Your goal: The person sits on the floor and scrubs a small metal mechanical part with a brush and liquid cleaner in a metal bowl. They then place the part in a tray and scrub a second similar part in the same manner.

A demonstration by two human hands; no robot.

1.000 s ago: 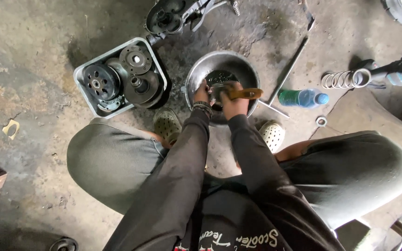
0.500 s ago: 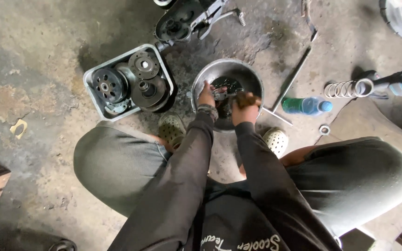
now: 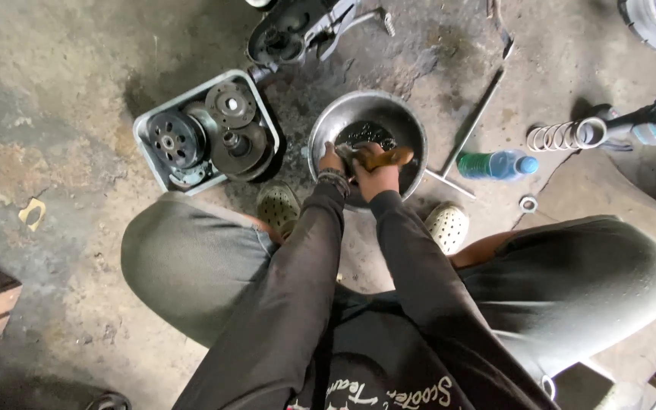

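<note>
I squat over a round metal bowl [image 3: 404,121] holding dark liquid on the concrete floor. My right hand [image 3: 376,177] grips a brush with a wooden handle [image 3: 390,157] that points right across the bowl. My left hand [image 3: 331,158] holds a small metal part [image 3: 345,151] over the liquid, pressed against the brush head. Both hands sit at the near side of the bowl; the part is mostly hidden by my fingers.
A grey tray [image 3: 144,156] of dark round clutch and pulley parts [image 3: 233,102] lies left of the bowl. A black engine cover [image 3: 286,34] lies behind. A long metal bar [image 3: 474,121], a plastic bottle [image 3: 495,163], a coil spring [image 3: 559,137] and a washer [image 3: 526,203] lie to the right.
The brush handle swung from pointing right, in under my hand, and back out to the right. My hands stayed together at the near side of the bowl.
</note>
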